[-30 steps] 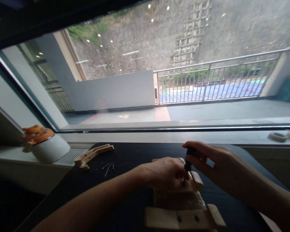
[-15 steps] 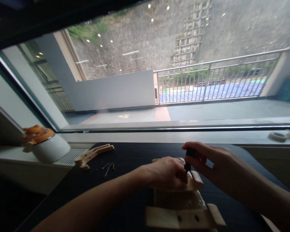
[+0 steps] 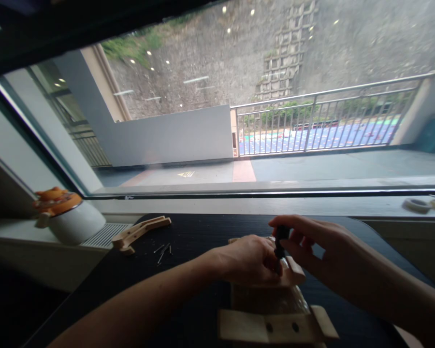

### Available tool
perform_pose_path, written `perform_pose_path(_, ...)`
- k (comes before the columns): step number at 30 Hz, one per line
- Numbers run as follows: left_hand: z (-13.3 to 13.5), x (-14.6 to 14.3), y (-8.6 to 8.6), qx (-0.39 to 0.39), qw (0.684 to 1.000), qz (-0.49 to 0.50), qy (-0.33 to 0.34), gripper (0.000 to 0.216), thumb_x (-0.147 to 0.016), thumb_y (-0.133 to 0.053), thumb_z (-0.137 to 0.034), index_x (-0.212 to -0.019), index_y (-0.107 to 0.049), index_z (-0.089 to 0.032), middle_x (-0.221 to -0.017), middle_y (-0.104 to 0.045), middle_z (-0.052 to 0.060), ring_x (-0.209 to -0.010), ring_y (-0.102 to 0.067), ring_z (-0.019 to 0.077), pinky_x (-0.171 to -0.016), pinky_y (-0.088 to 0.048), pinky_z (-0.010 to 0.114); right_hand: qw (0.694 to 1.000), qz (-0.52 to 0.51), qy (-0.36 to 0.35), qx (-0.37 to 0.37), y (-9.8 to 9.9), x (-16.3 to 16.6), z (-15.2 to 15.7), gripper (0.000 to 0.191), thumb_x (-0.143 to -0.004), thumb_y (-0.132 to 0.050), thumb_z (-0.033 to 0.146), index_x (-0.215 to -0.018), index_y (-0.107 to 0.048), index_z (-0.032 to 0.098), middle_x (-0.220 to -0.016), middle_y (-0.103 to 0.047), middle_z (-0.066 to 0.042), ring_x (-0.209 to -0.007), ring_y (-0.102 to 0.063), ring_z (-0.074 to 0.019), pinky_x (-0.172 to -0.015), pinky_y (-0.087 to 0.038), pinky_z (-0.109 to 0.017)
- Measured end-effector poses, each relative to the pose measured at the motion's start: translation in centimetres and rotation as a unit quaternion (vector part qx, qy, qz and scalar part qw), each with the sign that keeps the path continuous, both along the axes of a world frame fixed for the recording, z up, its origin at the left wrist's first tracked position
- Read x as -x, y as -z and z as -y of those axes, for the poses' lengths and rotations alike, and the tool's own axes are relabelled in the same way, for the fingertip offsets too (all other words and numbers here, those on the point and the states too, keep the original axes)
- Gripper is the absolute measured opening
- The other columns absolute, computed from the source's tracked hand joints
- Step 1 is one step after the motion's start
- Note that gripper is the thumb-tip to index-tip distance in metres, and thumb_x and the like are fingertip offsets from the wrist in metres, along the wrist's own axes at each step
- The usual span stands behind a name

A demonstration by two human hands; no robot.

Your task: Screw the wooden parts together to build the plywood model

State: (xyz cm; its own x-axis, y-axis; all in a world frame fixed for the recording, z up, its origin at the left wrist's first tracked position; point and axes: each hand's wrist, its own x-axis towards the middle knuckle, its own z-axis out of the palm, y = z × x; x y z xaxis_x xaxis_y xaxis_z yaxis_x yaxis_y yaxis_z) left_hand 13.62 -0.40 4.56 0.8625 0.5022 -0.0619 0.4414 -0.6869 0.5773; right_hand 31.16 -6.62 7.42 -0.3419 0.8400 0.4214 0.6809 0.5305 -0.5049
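My right hand [image 3: 308,237] grips the dark handle of a screwdriver [image 3: 282,238], which points down at a pale wooden part [image 3: 293,271]. Around the tool's lower end, the fingers of my left hand [image 3: 252,258] are closed, pressing on the wood; whether they pinch a screw or the shaft is hidden. Under the hands runs a piece in clear plastic wrap [image 3: 268,299]. Nearer me lies another wooden piece [image 3: 246,326] with two dark holes, crossed by a short block at its right end.
On the black table [image 3: 199,232], a separate angled wooden piece [image 3: 141,233] and several loose screws [image 3: 163,252] lie to the left. A white pot with an orange animal lid [image 3: 72,220] stands on the sill. Tape rolls [image 3: 416,205] rest at the right, below the window.
My right fingers have shifted slightly on the screwdriver handle, and the handle leans a little differently. My left hand stays in place on the wood.
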Motion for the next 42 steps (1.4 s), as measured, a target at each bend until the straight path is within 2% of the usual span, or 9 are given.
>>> perform_pose_path(7,0.1,0.0,-0.3,-0.003,1.000,-0.004,-0.014,0.022,-0.076,-0.055,-0.031,-0.063,-0.061,-0.014,-0.061,-0.053,-0.003,-0.057,-0.046,0.0073,-0.050,-0.031,0.018,0.997,0.038,0.050,-0.033,-0.3,0.3,-0.4,0.016,-0.085,-0.054,0.032,-0.099,-0.056,0.022,-0.071,-0.067,0.000,-0.054,-0.059,-0.0126,-0.046,-0.043,-0.019)
perform_pose_path(14,0.1,0.0,0.1,0.000,1.000,0.015,-0.007,0.023,-0.075,-0.055,-0.031,-0.060,-0.056,-0.014,-0.060,-0.051,-0.004,-0.052,-0.041,0.0055,-0.047,-0.029,0.018,0.999,0.024,0.018,-0.035,-0.4,0.6,-0.2,0.032,-0.083,-0.050,0.018,-0.113,-0.056,0.025,-0.077,-0.070,0.001,-0.058,-0.062,-0.0117,-0.049,-0.044,-0.019)
perform_pose_path(22,-0.1,0.0,0.2,0.008,1.000,0.028,0.005,0.019,-0.074,-0.056,-0.028,-0.061,-0.057,-0.014,-0.060,-0.053,-0.004,-0.057,-0.047,0.0065,-0.050,-0.031,0.017,0.998,0.045,0.043,-0.009,-0.6,0.6,0.0,0.005,-0.083,-0.054,0.025,-0.087,-0.054,0.023,-0.065,-0.062,0.004,-0.053,-0.056,-0.0108,-0.047,-0.041,-0.020)
perform_pose_path(24,-0.2,0.0,0.4,0.010,0.999,0.031,0.006,0.018,-0.074,-0.057,-0.028,-0.062,-0.059,-0.014,-0.061,-0.054,-0.004,-0.057,-0.047,0.0066,-0.050,-0.031,0.017,0.999,0.035,0.037,0.002,-0.6,0.7,0.0,0.006,-0.084,-0.054,0.026,-0.089,-0.054,0.023,-0.067,-0.063,0.004,-0.054,-0.057,-0.0108,-0.048,-0.041,-0.020)
perform_pose_path(27,-0.2,0.0,0.5,0.013,1.000,0.022,0.000,0.018,-0.073,-0.058,-0.029,-0.064,-0.061,-0.014,-0.063,-0.056,-0.003,-0.057,-0.048,0.0072,-0.050,-0.032,0.018,0.999,0.018,0.022,0.020,-0.6,0.9,0.1,0.019,-0.085,-0.052,0.025,-0.104,-0.053,0.024,-0.068,-0.064,0.003,-0.054,-0.058,-0.0112,-0.049,-0.042,-0.020)
perform_pose_path(30,-0.1,0.1,0.1,0.028,0.999,0.016,0.001,0.018,-0.074,-0.058,-0.030,-0.068,-0.063,-0.014,-0.065,-0.058,-0.002,-0.061,-0.051,0.0087,-0.053,-0.035,0.018,0.999,0.029,0.030,0.000,-0.6,0.9,0.0,0.031,-0.083,-0.052,0.021,-0.114,-0.053,0.025,-0.069,-0.067,0.002,-0.053,-0.060,-0.0119,-0.048,-0.043,-0.020)
perform_pose_path(34,-0.1,0.4,-1.2,0.088,0.996,-0.003,-0.015,0.017,-0.074,-0.060,-0.028,-0.084,-0.065,-0.016,-0.070,-0.059,-0.002,-0.064,-0.053,0.0102,-0.055,-0.037,0.018,0.997,0.047,0.042,-0.034,-0.6,0.6,-0.1,0.030,-0.083,-0.052,0.021,-0.112,-0.058,0.024,-0.075,-0.071,0.000,-0.054,-0.061,-0.0121,-0.048,-0.043,-0.019)
perform_pose_path(36,-0.2,0.4,-1.8,0.113,0.994,-0.002,-0.011,0.016,-0.075,-0.059,-0.024,-0.085,-0.066,-0.014,-0.069,-0.057,-0.003,-0.063,-0.051,0.0097,-0.055,-0.037,0.019,0.997,0.050,0.040,-0.041,-0.4,0.5,-0.2,0.029,-0.083,-0.052,0.022,-0.112,-0.059,0.024,-0.076,-0.071,0.000,-0.054,-0.061,-0.0123,-0.048,-0.043,-0.019)
perform_pose_path(42,-0.5,0.3,-1.7,0.101,0.995,0.009,0.006,0.018,-0.078,-0.057,-0.026,-0.082,-0.069,-0.013,-0.069,-0.058,-0.002,-0.064,-0.050,0.0097,-0.058,-0.036,0.020,0.994,0.067,0.049,-0.065,-0.1,0.2,-0.5,0.027,-0.083,-0.055,0.024,-0.109,-0.058,0.025,-0.068,-0.069,0.002,-0.053,-0.061,-0.0129,-0.046,-0.042,-0.019)
